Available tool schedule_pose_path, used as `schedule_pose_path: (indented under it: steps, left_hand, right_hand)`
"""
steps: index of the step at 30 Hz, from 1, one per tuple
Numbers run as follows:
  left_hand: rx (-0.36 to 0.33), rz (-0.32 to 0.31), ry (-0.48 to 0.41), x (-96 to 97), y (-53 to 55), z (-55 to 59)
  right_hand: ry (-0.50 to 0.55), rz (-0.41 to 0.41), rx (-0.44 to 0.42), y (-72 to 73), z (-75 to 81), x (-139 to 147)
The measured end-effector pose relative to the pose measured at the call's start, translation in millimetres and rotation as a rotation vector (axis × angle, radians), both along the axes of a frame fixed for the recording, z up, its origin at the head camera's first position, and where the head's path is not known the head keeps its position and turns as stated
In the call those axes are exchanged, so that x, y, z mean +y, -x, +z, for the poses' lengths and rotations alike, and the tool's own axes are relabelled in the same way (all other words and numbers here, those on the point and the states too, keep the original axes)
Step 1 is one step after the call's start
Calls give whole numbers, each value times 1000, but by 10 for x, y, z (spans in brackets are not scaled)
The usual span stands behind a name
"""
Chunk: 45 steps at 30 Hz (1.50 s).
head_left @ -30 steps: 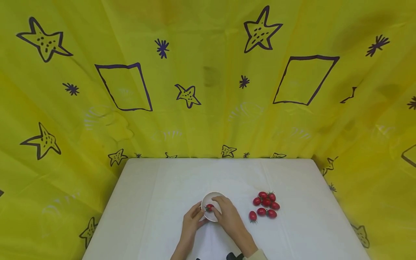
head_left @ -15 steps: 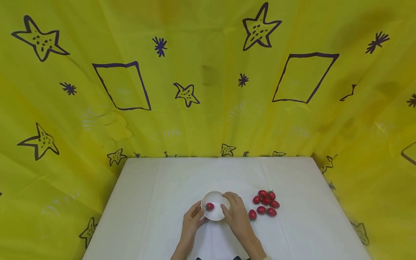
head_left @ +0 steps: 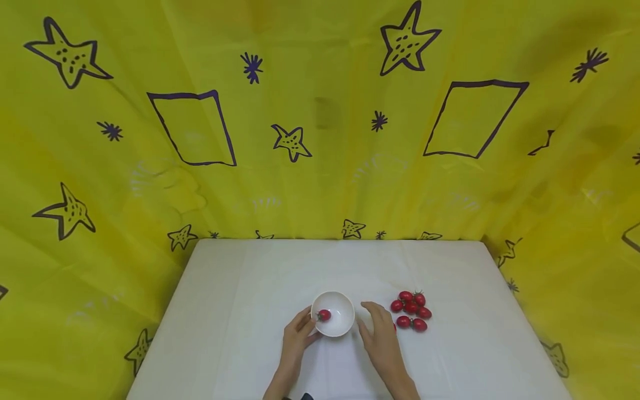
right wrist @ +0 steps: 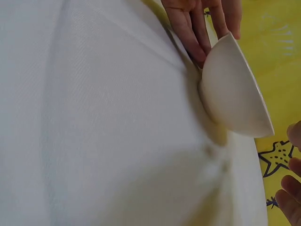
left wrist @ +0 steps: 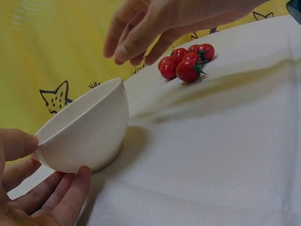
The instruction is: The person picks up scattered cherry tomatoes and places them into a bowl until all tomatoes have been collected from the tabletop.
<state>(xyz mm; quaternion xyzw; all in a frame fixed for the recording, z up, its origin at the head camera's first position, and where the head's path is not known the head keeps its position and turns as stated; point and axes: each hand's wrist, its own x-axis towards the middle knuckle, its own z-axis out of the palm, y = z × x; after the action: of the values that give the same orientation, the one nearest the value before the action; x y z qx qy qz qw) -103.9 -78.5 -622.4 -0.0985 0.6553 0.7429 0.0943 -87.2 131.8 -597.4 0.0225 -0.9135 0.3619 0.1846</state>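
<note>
A white bowl (head_left: pixel 343 318) stands near the front of the table with one red cherry tomato (head_left: pixel 324 315) inside. My left hand (head_left: pixel 296 339) grips its left side, thumb at the rim and fingers low against the outer wall, as the left wrist view of the bowl (left wrist: pixel 94 134) shows. To the right of the bowl, my right hand (head_left: pixel 384 341) is in the air with loosely bent fingers and nothing held. It partly covers one tomato (head_left: pixel 394 327) lying behind it. In the right wrist view only the right hand's fingertips (right wrist: pixel 290 200) show at the edge.
Several cherry tomatoes (head_left: pixel 411 308) with green stems lie in a cluster right of my right hand. A white cloth covers the table (head_left: pixel 250 289). Yellow sheeting (head_left: pixel 320 183) with drawn stars rises behind and at both sides.
My right hand has let go of the tomato, leaving it in the bowl, and has moved out to the right past the rim. The left hand keeps its hold on the bowl.
</note>
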Motion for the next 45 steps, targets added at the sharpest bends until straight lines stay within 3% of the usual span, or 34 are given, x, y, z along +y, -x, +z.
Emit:
schedule_pose_path:
  steps: [7,13,18,32,45]
  left_hand:
    - [6,-7,3,-3,7,-12]
    - [6,0,11,1,-2,-6]
    - [8,-10,18,9,8,18]
    - [13,-16,-9,-4,-11,-9]
    - [2,-11,5,11,-7,15]
  right_hand:
    - [-30,-56,14,-34,-85,176]
    - [-6,-67,-75,-81,-153,300]
    - [-12,-69,-65,-125,-222,371]
    - [-44,-92,-132,-236,-289,467]
    - [-16,-105,-217,-222,-285,460]
